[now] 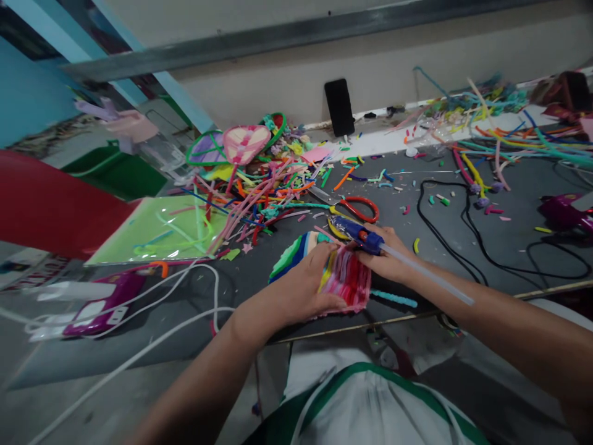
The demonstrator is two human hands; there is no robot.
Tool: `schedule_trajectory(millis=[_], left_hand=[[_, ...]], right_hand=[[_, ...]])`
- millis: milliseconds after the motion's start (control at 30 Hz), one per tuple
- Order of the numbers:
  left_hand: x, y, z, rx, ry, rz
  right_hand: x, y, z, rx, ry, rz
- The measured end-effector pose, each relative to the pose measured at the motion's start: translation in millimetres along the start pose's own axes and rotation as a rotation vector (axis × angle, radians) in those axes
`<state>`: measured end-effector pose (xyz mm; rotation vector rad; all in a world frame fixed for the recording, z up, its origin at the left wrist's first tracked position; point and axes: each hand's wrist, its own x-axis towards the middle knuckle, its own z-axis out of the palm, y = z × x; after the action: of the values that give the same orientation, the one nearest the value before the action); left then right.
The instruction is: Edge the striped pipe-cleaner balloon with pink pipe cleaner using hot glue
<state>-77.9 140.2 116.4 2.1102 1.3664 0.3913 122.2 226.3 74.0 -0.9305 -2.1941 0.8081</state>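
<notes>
A craft piece made of rows of coloured fuzzy stems lies at the table's front edge, its striped red and pink part [347, 281] on the right and a green, blue and white part [293, 258] on the left. My left hand [306, 278] is closed on the piece, thumb along its lower edge. Beside the piece's upper right, my right hand [382, 250] is closed round a blue glue gun [356, 232] with a clear glue stick coming out of its back. A turquoise twisted stem [393, 299] sticks out right of the piece.
Red-handled scissors [359, 207] lie behind the glue gun. Loose coloured stems [250, 198] are heaped at back left. A phone [340, 107] leans on the wall. Purple devices [104, 303] and white cables are at left; black cord [467, 216] is at right.
</notes>
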Motion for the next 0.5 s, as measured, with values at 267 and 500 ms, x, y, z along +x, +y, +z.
schedule_trajectory(millis=[267, 500], left_hand=[[-42, -23, -16.8, 0.197, 0.269, -0.181], [-70, -40, -16.7, 0.064, 0.417, -0.548]], right_hand=[[0, -4, -1, 0.04, 0.005, 0.032], [0, -7, -2, 0.065, 0.009, 0.068]])
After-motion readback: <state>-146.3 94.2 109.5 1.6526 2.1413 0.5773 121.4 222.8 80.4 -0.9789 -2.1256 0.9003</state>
